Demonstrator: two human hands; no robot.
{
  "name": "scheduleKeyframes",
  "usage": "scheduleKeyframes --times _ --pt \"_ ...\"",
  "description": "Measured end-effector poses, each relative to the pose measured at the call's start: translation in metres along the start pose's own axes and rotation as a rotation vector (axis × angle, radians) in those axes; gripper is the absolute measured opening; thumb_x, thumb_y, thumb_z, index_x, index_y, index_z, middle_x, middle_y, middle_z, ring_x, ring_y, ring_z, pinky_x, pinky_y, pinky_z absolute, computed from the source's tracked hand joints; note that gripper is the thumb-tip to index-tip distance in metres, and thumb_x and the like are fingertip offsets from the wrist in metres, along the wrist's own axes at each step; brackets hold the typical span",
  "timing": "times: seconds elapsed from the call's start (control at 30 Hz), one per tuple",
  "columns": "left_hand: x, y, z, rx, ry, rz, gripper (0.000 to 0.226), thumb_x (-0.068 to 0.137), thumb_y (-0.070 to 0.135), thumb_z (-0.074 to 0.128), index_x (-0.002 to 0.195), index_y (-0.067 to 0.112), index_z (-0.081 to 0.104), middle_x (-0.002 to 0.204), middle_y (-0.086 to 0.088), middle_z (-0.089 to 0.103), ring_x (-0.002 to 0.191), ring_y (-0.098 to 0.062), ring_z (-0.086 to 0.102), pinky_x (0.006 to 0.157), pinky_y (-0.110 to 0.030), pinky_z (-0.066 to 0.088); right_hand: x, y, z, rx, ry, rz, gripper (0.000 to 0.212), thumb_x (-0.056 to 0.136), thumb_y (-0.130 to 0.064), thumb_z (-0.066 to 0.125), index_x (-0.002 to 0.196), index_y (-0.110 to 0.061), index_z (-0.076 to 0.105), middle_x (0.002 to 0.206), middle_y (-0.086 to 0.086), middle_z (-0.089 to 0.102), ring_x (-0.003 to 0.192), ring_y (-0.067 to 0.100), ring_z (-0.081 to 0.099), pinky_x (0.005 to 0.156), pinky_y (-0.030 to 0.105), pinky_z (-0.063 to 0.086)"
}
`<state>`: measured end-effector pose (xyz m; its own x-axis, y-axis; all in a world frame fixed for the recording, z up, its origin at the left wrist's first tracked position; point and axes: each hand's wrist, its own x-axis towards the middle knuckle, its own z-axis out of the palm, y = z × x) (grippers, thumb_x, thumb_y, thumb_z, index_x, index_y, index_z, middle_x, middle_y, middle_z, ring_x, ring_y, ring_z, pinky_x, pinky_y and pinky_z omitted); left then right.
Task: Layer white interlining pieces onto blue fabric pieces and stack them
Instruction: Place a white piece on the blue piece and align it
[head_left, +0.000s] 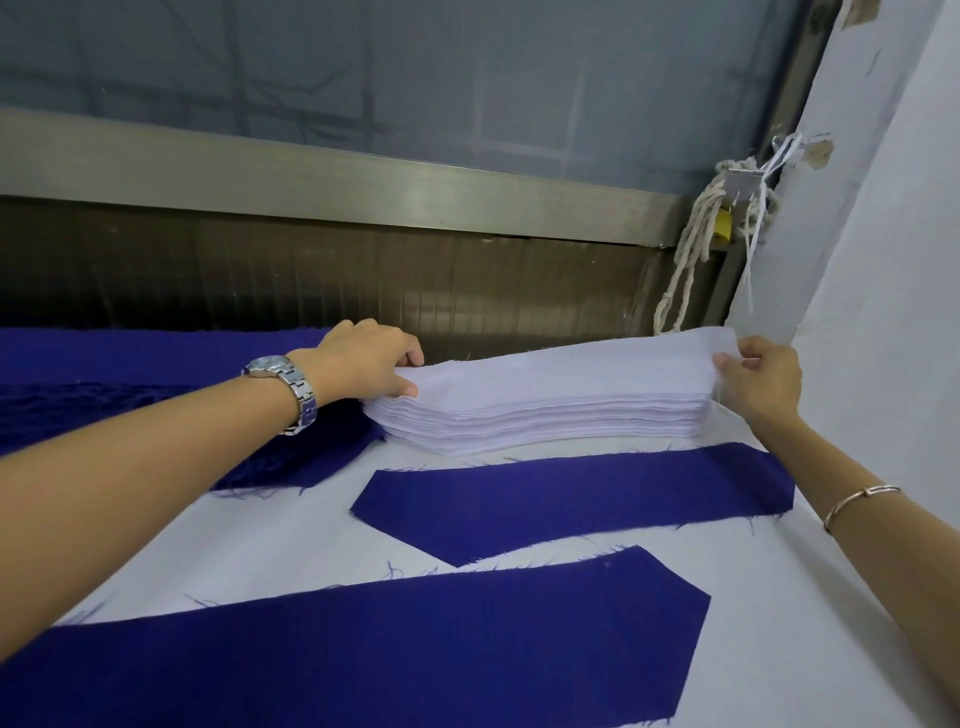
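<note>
Arms outstretched, left hand (363, 358) gripping interlining stack (545, 397), right hand (761, 382) pinching its corner

The white wall (883, 260) crowds the right edge, and the brown panel (363, 280) closes the far side. The interlining stack (545, 410) rises far centre. Bare table cover (270, 545) lies open around the flat blue pieces (571, 499).

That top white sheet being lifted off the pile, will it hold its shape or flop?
Probably floppy: the top white sheet sags between the left hand and right hand, which hold its ends. Likely very light: the white stack packs many such layers thinly. It may drag a neighbour along, as the layers' edges look slightly uneven.
</note>
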<state>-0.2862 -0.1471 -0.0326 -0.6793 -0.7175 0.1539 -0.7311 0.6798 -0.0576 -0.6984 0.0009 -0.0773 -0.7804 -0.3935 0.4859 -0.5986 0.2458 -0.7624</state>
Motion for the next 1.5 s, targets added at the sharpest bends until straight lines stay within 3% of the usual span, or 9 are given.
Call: scheduleKeyframes --times 0.27,0.43,0.6,0.7,0.8,0.87,1.0,1.23,1.5 --pt "-0.003 0.006 0.001 0.109 0.145 0.003 0.036 0.09 0.042 0.068 0.121 0.025 0.06 0.129 -0.003 0.052 0.116 -0.022 0.049 0.093 -0.033 0.036 -0.009 0.005 -0.002 0.057 -0.02 0.047 0.027 0.096 -0.02 0.065 0.117 -0.003 0.068 0.111 0.016 0.068 0.101 0.035 0.063 0.092 0.046 0.053" --pt "-0.012 0.009 0.003 0.142 0.292 0.026 0.022 0.093 0.038 0.064 0.11 0.024 0.067 0.126 0.001 0.054 0.114 -0.019 0.048 0.096 -0.034 0.036 -0.01 0.001 -0.009 0.076 -0.021 0.091 0.03 0.097 -0.024 0.063 0.119 -0.004 0.068 0.106 0.013 0.067 0.095 0.032 0.06 0.08 0.036 0.046" --pt "-0.028 0.004 -0.012 -0.188 0.514 0.034 0.019 0.097 0.033 0.061 0.106 0.018 0.068 0.116 0.0 0.06 0.104 -0.019 0.051 0.09 -0.034 0.035 -0.007 -0.004 -0.023 0.119 0.0 0.095 0.029 0.097 -0.023 0.064 0.115 -0.002 0.07 0.103 0.015 0.066 0.09 0.03 0.057 0.08 0.038 0.047" --pt "-0.044 0.0 -0.026 -0.44 0.57 0.045 0.014 0.098 0.029 0.06 0.097 0.016 0.066 0.098 -0.001 0.066 0.091 -0.017 0.057 0.087 -0.037 0.045 -0.009 -0.011 -0.032 0.15 -0.014 0.07 0.027 0.094 -0.024 0.066 0.108 -0.001 0.072 0.1 0.017 0.068 0.086 0.029 0.055 0.081 0.043 0.049" --pt "-0.061 -0.006 -0.038 -0.681 0.593 0.017 0.014 0.099 0.027 0.058 0.099 0.015 0.065 0.092 0.001 0.071 0.085 -0.006 0.065 0.076 -0.021 0.05 -0.013 -0.021 -0.039 0.187 -0.052 0.016 0.025 0.093 -0.021 0.068 0.105 0.0 0.073 0.103 0.021 0.069 0.088 0.034 0.059 0.078 0.039 0.049" --pt "-0.072 -0.011 -0.042 -0.794 0.601 -0.04 0.014 0.1 0.026 0.058 0.101 0.014 0.065 0.091 0.003 0.073 0.084 -0.001 0.066 0.075 -0.017 0.048 -0.018 -0.029 -0.042 0.204 -0.099 -0.021 0.025 0.092 -0.019 0.068 0.106 0.001 0.073 0.096 0.014 0.068 0.085 0.028 0.058 0.071 0.027 0.045" --pt "-0.105 -0.034 -0.039 -0.948 0.549 -0.188 0.014 0.099 0.029 0.059 0.098 0.017 0.066 0.071 0.006 0.073 0.077 -0.001 0.067 0.077 -0.017 0.042 -0.036 -0.046 -0.048 0.199 -0.257 -0.098 0.017 0.093 -0.014 0.068 0.098 0.001 0.073 0.077 0.006 0.065 0.069 0.014 0.054 0.064 0.021 0.04" --pt "-0.188 -0.083 -0.022 -0.959 0.423 -0.412 0.025 0.094 0.037 0.065 0.075 0.021 0.065 0.049 0.009 0.061 0.055 -0.004 0.054 0.067 -0.026 0.043 -0.079 -0.078 -0.061 0.156 -0.644 -0.157 0.015 0.087 -0.026 0.073 0.08 -0.014 0.079 0.076 0.013 0.069 0.071 0.023 0.059 0.068 0.028 0.049" --pt "-0.261 -0.118 -0.016 -0.988 0.061 -0.599 0.035 0.081 0.041 0.073 0.06 0.014 0.064 0.048 0.001 0.05 0.039 -0.006 0.039 0.043 -0.019 0.032 -0.117 -0.099 -0.077 -0.008 -1.16 -0.022 0.034 0.071 -0.033 0.08 0.072 0.001 0.072 0.057 0.006 0.056 0.046 0.009 0.041 0.046 0.017 0.039"
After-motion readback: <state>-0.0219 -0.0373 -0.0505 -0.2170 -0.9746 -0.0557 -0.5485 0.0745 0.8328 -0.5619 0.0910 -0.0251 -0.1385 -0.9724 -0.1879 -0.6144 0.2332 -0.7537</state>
